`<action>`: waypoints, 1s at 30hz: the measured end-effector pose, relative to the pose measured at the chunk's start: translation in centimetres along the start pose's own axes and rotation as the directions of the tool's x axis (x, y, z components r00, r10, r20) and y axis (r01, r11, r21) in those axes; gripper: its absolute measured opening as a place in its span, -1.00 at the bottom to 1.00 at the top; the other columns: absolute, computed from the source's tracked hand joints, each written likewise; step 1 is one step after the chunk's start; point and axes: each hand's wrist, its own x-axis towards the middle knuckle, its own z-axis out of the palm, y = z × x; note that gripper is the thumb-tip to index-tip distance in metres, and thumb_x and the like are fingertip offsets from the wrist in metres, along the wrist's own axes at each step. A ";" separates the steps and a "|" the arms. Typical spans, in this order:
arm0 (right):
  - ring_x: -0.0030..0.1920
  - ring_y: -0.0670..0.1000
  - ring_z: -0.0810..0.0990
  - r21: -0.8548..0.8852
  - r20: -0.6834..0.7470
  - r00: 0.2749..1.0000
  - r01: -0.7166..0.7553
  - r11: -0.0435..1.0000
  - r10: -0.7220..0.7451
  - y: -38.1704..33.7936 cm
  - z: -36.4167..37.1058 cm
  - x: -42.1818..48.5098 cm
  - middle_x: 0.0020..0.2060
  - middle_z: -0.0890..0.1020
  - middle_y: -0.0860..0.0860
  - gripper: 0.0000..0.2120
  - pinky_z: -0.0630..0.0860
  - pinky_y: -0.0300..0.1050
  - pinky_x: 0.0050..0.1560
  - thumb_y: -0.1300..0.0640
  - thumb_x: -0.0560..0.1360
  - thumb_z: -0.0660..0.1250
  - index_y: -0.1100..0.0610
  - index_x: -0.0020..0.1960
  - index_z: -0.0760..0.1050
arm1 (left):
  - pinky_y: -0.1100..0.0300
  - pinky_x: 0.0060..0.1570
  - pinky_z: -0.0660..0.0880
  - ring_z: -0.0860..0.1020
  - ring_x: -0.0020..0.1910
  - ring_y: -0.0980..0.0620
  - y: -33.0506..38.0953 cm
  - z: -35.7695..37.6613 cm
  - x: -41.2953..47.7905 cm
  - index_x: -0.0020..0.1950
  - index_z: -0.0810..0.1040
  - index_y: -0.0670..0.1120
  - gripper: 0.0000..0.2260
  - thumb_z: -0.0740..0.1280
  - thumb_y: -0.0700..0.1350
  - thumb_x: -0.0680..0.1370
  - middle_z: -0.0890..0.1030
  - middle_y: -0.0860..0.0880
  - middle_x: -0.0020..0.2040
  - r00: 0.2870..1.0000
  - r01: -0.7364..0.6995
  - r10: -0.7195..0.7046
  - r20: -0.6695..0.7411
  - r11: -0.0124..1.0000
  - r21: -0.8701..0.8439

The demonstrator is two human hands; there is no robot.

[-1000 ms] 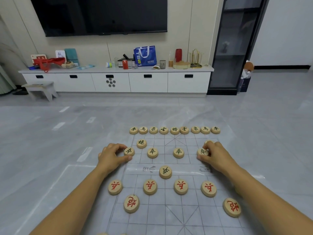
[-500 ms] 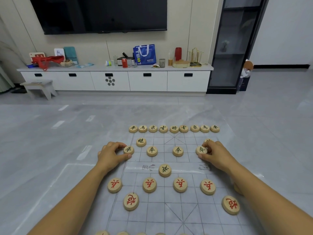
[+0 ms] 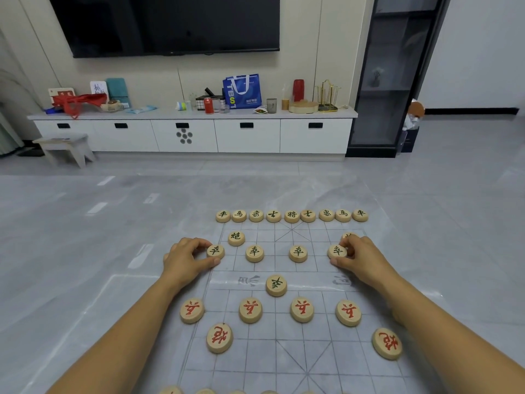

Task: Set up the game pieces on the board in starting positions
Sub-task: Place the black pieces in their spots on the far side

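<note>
Head camera: on the clear gridded plastic board laid over grey floor tiles, the left hand pinches a round wooden black-lettered piece at the left edge. The right hand pinches its twin towards the right. Another black-lettered disc sits mid-board.

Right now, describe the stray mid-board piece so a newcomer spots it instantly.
Find the board on the floor, then the gridless band across its middle, between the dark-lettered row and the red-lettered row. The stray piece lies near that band's centre. It is the only piece off the grid and out of any row.
</note>
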 end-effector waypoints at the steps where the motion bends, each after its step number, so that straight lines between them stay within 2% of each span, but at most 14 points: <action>1: -0.09 0.02 0.46 -0.002 0.003 1.000 -0.002 1.000 0.002 0.0 0.0 0.1 0.05 0.43 0.11 -0.68 0.35 -0.18 -0.08 0.06 0.40 0.44 0.13 0.06 0.42 | -0.01 0.23 0.33 0.42 0.18 -0.02 0.0 0.0 0.0 0.08 0.52 0.10 -0.68 0.45 0.10 0.38 0.49 0.01 0.15 1.000 -0.001 0.001 0.002 1.000 -0.004; 4: -0.06 0.03 0.47 0.004 0.040 0.999 -0.035 0.999 0.035 -0.1 -0.3 0.0 0.09 0.42 0.11 -0.60 0.38 -0.17 -0.05 0.05 0.39 0.44 0.16 0.14 0.41 | -0.02 0.24 0.33 0.42 0.18 -0.02 0.0 0.0 -0.1 0.08 0.52 0.11 -0.68 0.46 0.09 0.37 0.49 0.00 0.15 1.000 0.001 -0.001 0.003 1.000 -0.011; 6: 0.08 0.07 0.48 -0.015 0.050 0.997 -0.057 0.998 0.058 -0.5 -0.5 -0.4 0.18 0.38 0.10 -0.47 0.43 -0.12 0.05 0.02 0.40 0.43 0.15 0.28 0.33 | -0.02 0.24 0.32 0.41 0.19 -0.02 0.0 -0.1 -0.1 0.08 0.52 0.10 -0.68 0.46 0.09 0.37 0.49 0.00 0.15 1.000 0.001 -0.001 0.001 1.000 -0.012; 9: 0.21 0.07 0.43 -0.202 -0.007 0.998 0.058 0.978 -0.061 -3.2 -0.2 -1.8 0.25 0.35 0.07 -0.43 0.41 -0.07 0.17 -0.04 0.43 0.37 0.08 0.36 0.27 | 0.00 0.24 0.31 0.41 0.19 -0.02 0.1 -0.1 -0.1 0.09 0.52 0.10 -0.67 0.46 0.10 0.37 0.49 0.01 0.15 1.000 0.004 -0.004 -0.002 1.000 -0.004; 10: 0.19 0.04 0.44 -0.209 0.034 0.992 0.123 0.970 -0.119 -4.7 0.1 -2.4 0.21 0.36 0.03 -0.47 0.41 -0.08 0.16 -0.06 0.44 0.36 0.05 0.34 0.30 | 0.00 0.23 0.31 0.41 0.19 -0.02 0.2 -0.1 -0.1 0.09 0.52 0.10 -0.67 0.46 0.10 0.37 0.49 0.01 0.15 1.000 0.006 -0.006 -0.002 1.000 -0.002; 12: 0.12 -0.01 0.45 -0.142 0.225 0.953 0.239 0.961 -0.204 -7.6 1.1 -3.7 0.11 0.37 -0.04 -0.51 0.42 -0.11 0.12 -0.09 0.43 0.36 -0.01 0.30 0.35 | 0.01 0.22 0.31 0.41 0.19 -0.01 0.2 -0.1 -0.2 0.10 0.52 0.10 -0.67 0.45 0.10 0.37 0.49 0.01 0.15 1.000 0.008 -0.008 0.000 1.000 0.003; 14: 0.14 0.01 0.44 -0.157 0.403 0.886 0.315 0.936 -0.230 -9.6 2.6 -4.5 0.14 0.37 -0.03 -0.49 0.43 -0.09 0.12 -0.09 0.42 0.36 -0.03 0.32 0.33 | 0.01 0.23 0.31 0.40 0.20 -0.02 0.2 -0.1 -0.2 0.10 0.52 0.09 -0.67 0.45 0.10 0.38 0.49 0.01 0.15 1.000 0.006 -0.006 0.004 1.000 -0.003; 15: 0.17 0.04 0.43 -0.197 0.448 0.863 0.349 0.916 -0.233 -10.1 3.3 -4.6 0.18 0.36 -0.01 -0.48 0.44 -0.06 0.12 -0.08 0.42 0.36 -0.03 0.33 0.33 | 0.01 0.24 0.31 0.40 0.20 -0.02 0.1 -0.1 -0.2 0.10 0.52 0.09 -0.67 0.46 0.09 0.38 0.48 0.01 0.15 1.000 0.005 -0.005 0.005 1.000 -0.012; 17: 0.18 0.09 0.43 -0.264 0.453 0.863 0.368 0.891 -0.222 -10.4 4.2 -4.5 0.22 0.36 0.03 -0.54 0.43 -0.05 0.08 -0.02 0.45 0.33 0.00 0.32 0.35 | -0.01 0.25 0.31 0.40 0.20 -0.03 0.1 -0.2 -0.2 0.09 0.52 0.10 -0.68 0.46 0.08 0.37 0.49 0.00 0.15 1.000 0.002 -0.002 0.007 1.000 -0.022; 21: 0.11 0.09 0.48 -0.254 0.374 0.912 0.274 0.927 -0.167 -8.4 2.6 -3.7 0.18 0.40 0.05 -0.65 0.43 -0.08 0.02 0.02 0.45 0.31 0.05 0.21 0.42 | -0.03 0.24 0.33 0.41 0.18 -0.03 0.1 -0.2 -0.2 0.06 0.51 0.11 -0.69 0.46 0.08 0.37 0.49 0.01 0.13 1.000 0.002 -0.002 0.009 1.000 -0.026; 23: 0.06 0.08 0.50 -0.243 0.248 0.965 0.151 0.958 -0.090 -6.4 -0.1 -3.0 0.12 0.45 0.04 -0.72 0.45 -0.08 0.00 0.01 0.45 0.28 0.06 0.13 0.45 | -0.03 0.24 0.34 0.41 0.18 -0.03 0.1 -0.2 -0.2 0.07 0.51 0.10 -0.69 0.46 0.08 0.37 0.49 0.01 0.13 1.000 0.001 -0.001 0.006 1.000 -0.016; 25: 0.01 0.07 0.51 -0.331 0.086 0.996 -0.002 0.944 0.033 -3.6 -3.1 -2.0 0.04 0.50 0.04 -0.70 0.42 -0.09 -0.08 -0.08 0.44 0.30 0.08 0.06 0.45 | -0.02 0.23 0.33 0.41 0.17 -0.03 0.1 -0.1 -0.1 0.08 0.51 0.10 -0.68 0.46 0.08 0.37 0.48 0.01 0.12 1.000 0.003 -0.003 0.006 1.000 -0.012; 28: -0.10 0.06 0.51 -0.434 -0.051 0.973 -0.225 0.873 0.225 0.7 -5.6 -1.0 -0.13 0.50 0.01 -0.61 0.37 -0.11 -0.25 -0.22 0.44 0.27 0.11 -0.03 0.40 | -0.03 0.22 0.34 0.42 0.16 -0.03 0.1 -0.1 -0.1 0.06 0.51 0.11 -0.68 0.47 0.09 0.36 0.49 0.01 0.11 1.000 0.004 -0.004 0.004 1.000 -0.008; 30: -0.15 0.05 0.50 -0.440 -0.073 0.955 -0.290 0.850 0.288 2.7 -5.5 -0.8 -0.21 0.47 0.00 -0.57 0.33 -0.13 -0.33 -0.26 0.44 0.23 0.12 -0.05 0.35 | -0.02 0.21 0.35 0.42 0.15 -0.02 0.0 0.0 0.0 0.03 0.50 0.13 -0.70 0.47 0.10 0.36 0.48 0.02 0.10 1.000 0.002 -0.002 0.005 1.000 -0.005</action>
